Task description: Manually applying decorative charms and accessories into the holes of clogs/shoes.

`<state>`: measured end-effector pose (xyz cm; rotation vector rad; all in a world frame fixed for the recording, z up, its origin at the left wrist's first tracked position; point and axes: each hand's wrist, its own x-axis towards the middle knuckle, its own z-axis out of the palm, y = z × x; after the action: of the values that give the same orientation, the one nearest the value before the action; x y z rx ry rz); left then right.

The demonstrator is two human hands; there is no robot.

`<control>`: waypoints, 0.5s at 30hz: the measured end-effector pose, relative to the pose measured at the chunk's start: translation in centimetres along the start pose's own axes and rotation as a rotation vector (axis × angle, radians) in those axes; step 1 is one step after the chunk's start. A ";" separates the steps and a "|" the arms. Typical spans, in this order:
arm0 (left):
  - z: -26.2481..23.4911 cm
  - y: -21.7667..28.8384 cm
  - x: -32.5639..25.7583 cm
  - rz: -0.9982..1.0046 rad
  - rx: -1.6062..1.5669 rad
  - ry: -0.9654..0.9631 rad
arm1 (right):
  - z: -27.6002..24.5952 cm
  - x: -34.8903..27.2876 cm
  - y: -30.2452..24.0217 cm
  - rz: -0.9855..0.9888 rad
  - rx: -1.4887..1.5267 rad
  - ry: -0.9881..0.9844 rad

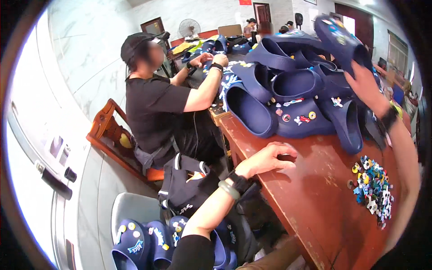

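My right hand [366, 87] is raised at the upper right and grips a navy foam clog [338, 39] with small charms on its upper. The clog is held above the right side of a heap of similar navy clogs [297, 85]. Over the table's left edge, my left hand [270, 159] hovers or rests with fingers bent and thumb apart, holding nothing; the nearest clogs lie just beyond it. A charm-decorated clog [303, 119] faces me at the front of the heap. Right of centre, a pile of colourful shoe charms [373, 186] lies on the table.
The reddish-brown table [306, 198] is scuffed. At left, a co-worker [157, 94] in black sits on a wooden chair [108, 130], hands busy at the table. Decorated clogs [135, 238] sit on a grey chair [130, 207] beside me, near a black bag [186, 182].
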<state>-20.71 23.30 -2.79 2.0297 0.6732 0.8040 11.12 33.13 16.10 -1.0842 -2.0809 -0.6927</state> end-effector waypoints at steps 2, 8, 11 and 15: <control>0.4 0.1 0.6 0.063 0.004 -0.007 | -7.7 -4.5 -4.8 0.008 0.084 -0.020; 0.2 -0.8 -0.6 0.173 0.198 0.054 | -19.4 -17.0 -15.5 0.383 0.817 -0.861; 1.0 -1.6 -0.3 0.074 0.024 0.069 | -22.4 -22.2 -16.7 0.432 0.825 -1.009; 5.8 2.5 -0.4 0.105 0.246 0.372 | -23.2 -25.3 -18.3 0.457 0.774 -0.889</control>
<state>-16.30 18.85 -3.41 2.1696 0.9156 1.2304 13.69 -4.96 8.64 -1.4199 -2.2813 0.9196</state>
